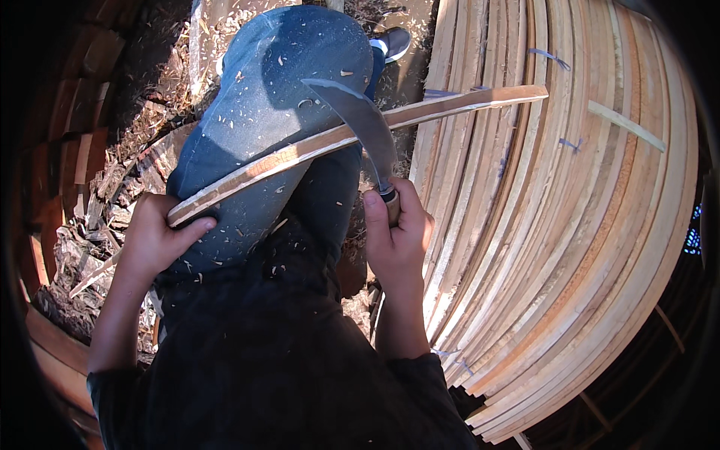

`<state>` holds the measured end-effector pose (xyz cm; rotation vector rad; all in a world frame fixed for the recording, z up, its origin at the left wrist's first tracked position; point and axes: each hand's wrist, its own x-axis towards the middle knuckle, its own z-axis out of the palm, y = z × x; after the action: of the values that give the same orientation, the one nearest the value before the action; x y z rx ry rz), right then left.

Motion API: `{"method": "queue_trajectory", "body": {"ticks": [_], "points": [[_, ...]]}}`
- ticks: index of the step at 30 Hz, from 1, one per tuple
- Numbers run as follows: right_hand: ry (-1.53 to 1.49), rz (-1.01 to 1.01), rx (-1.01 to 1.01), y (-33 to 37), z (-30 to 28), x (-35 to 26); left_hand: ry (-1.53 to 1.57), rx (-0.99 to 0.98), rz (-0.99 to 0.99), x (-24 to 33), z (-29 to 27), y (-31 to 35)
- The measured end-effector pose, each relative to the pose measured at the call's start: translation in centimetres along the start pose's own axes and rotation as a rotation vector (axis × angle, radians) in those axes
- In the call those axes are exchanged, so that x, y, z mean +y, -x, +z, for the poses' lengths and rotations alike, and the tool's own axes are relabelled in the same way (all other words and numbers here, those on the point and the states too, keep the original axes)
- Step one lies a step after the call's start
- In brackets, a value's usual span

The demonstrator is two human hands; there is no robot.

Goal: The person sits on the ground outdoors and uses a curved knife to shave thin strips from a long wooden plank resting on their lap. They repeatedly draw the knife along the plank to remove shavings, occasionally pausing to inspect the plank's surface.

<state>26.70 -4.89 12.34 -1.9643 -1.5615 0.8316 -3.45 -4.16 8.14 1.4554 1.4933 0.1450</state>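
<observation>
A long thin wooden strip (450, 105) lies slanted across my raised knee in blue jeans (262, 97). My left hand (154, 236) grips its near end at the left. My right hand (397, 236) holds the handle of a curved knife (360, 120). The grey blade arcs up and to the left, and it crosses over the strip near its middle. Small wood chips dot the jeans.
A big stack of long pale wooden strips (570, 247) fills the right side, some tied with blue string. Wood shavings and scraps (97, 202) cover the ground at the left, beside stacked wood pieces (67, 127). A shoe (394, 41) shows at the top.
</observation>
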Motion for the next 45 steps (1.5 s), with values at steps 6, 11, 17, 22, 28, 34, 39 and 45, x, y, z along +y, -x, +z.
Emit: {"method": "queue_trajectory", "body": {"ticks": [6,11,17,22,28,34,39,45], "points": [[0.097,-0.003,0.046,-0.1,-1.0,0.3,-0.039,0.041,0.039,-0.1,0.2,0.2],[0.210,0.040,0.152,-1.3,-3.0,0.8,-0.075,0.078,0.074,0.3,0.4,0.2],[-0.002,0.358,0.586,-4.2,-8.9,6.8,-0.115,0.112,0.092,0.1,0.6,0.6],[-0.057,0.337,0.658,-0.9,-14.3,9.7,-0.175,0.120,0.095,0.3,0.5,0.3],[-0.132,0.183,0.195,1.9,-3.2,5.2,-0.164,0.116,0.069,0.4,1.1,0.5],[-0.116,0.035,0.008,2.1,-0.3,2.1,-0.235,0.145,0.051,1.0,0.9,0.6],[0.118,-0.024,0.015,1.0,-1.7,1.8,-0.232,0.147,0.072,0.3,1.1,0.6],[0.195,-0.018,0.084,-0.2,-2.2,2.6,-0.174,0.160,0.115,0.6,1.3,0.4]]}}
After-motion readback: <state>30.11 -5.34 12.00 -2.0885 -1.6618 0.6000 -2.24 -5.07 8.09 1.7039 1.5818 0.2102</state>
